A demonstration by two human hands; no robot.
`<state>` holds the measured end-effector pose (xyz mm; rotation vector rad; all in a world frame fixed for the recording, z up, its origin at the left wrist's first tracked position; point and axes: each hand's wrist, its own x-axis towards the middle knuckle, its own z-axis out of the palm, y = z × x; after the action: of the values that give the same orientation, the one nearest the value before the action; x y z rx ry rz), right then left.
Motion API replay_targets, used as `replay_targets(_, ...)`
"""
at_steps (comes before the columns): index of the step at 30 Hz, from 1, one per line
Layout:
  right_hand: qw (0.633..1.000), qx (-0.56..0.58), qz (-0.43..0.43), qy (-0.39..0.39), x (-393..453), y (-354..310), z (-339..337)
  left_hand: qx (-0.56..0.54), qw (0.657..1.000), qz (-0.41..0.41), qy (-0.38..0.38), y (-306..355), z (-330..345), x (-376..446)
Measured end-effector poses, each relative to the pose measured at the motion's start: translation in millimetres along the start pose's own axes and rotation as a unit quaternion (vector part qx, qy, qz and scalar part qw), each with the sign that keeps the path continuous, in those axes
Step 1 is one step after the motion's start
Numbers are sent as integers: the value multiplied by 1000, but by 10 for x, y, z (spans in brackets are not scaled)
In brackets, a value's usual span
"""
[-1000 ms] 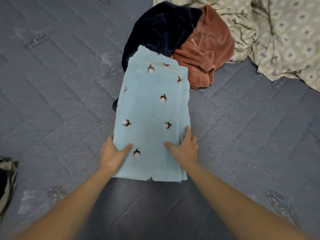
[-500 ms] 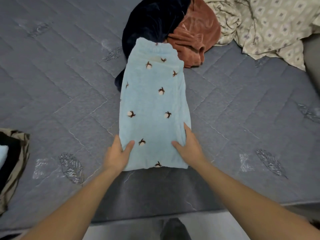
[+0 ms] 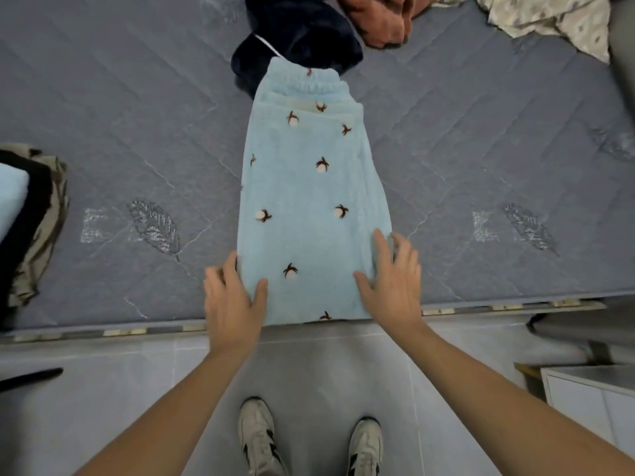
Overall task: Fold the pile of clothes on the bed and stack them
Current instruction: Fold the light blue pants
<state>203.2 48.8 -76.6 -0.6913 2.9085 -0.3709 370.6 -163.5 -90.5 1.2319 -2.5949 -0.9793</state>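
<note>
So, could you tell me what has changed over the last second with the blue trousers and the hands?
The light blue trousers were drawn back toward the near edge of the bed, their hem now at that edge. The left hand and right hand stay at the lower corners. The dark garment stays put.

Both arms reach forward — left hand (image 3: 231, 297) and right hand (image 3: 391, 280) lie flat, fingers straight and spread, thumbs turned inward toward each other.
</note>
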Motion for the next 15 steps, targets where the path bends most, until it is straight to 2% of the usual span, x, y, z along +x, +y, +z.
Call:
replay_targets(2, 990, -20, -138, 28, -156, 20, 31, 90, 986, 131, 40, -66, -49, -141)
replay_targets(4, 970, 1, -240, -28, -388, 65, 95, 117, 961, 250, -13, -157, -83, -291)
replay_targets(5, 961, -15, -268, -69, -484, 86, 122, 132, 949, 281, -59, -202, -91, -351)
replay_targets(7, 948, -78, -282, -122, -554, 125, 174, 189, 925, 300, -136, -267, -93, -411)
replay_targets(9, 950, -111, -261, -134, -500, 138, 199, 234, 912, 293, -169, -302, -58, -368)
replay_targets(15, 948, -112, -271, -127, -276, 275, 223, 254, 907, 297, -156, -318, 24, -43)
